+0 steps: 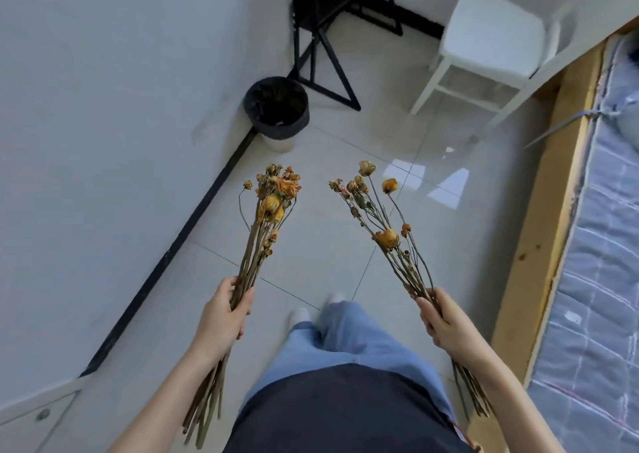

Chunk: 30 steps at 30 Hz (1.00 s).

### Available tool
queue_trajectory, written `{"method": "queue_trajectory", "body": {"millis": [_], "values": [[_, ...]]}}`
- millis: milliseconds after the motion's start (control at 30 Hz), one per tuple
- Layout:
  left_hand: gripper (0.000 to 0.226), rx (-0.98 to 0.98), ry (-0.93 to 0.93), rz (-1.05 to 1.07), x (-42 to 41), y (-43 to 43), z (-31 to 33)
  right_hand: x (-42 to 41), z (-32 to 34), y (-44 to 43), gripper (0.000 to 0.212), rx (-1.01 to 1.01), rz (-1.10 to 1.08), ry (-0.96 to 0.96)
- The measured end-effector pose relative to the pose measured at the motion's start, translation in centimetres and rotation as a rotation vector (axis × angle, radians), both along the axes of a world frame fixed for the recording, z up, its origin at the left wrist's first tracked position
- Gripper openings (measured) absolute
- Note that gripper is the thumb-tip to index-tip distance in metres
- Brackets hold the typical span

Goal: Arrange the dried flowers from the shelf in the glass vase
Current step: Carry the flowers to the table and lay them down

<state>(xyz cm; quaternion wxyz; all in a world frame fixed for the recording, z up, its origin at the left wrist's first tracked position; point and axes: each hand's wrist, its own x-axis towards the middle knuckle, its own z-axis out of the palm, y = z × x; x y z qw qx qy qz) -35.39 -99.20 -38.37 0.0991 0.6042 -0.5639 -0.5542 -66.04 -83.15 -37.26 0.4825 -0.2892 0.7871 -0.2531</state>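
The left hand (223, 317) grips one bunch of dried flowers (266, 224), fingers curled round the stems; the orange heads stand above the fingers and the stem ends trail below the wrist. The right hand (446, 321) clasps a looser bunch (383, 224) the same way.

Above the grips of the left hand (221, 317) and right hand (446, 324), papery matt heads are borne on dry woody stems in the left bunch (276, 193) and right bunch (387, 238). Beyond the grips, glossy floor tiles (321, 162) are seen; right of the right grip, bare knotty wood is shown on the bed frame (553, 210) and quilted cloth on the mattress (608, 245)
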Motion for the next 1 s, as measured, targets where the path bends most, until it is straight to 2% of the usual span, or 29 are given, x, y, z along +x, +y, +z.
{"method": "queue_trajectory", "body": {"millis": [133, 433, 667, 1000], "values": [[0.02, 0.023, -0.001, -0.08, -3.5, -4.8, -0.8, -2.8, -0.3, -3.3, 0.024, 0.007, -0.081, 0.001], [0.012, -0.004, -0.029, -0.092, -14.6, -15.0, -2.3, -14.3, -1.9, -14.6, 0.023, -0.021, -0.13, -0.031], [0.023, -0.023, -0.054, -0.123, -24.5, -24.0, -1.4, -23.4, -0.7, -23.1, 0.022, -0.036, -0.173, -0.041], [0.024, -0.034, 0.012, -0.25, -37.2, -37.8, -0.3, -32.8, -0.5, -34.0, 0.016, -0.037, -0.257, -0.04]]}}
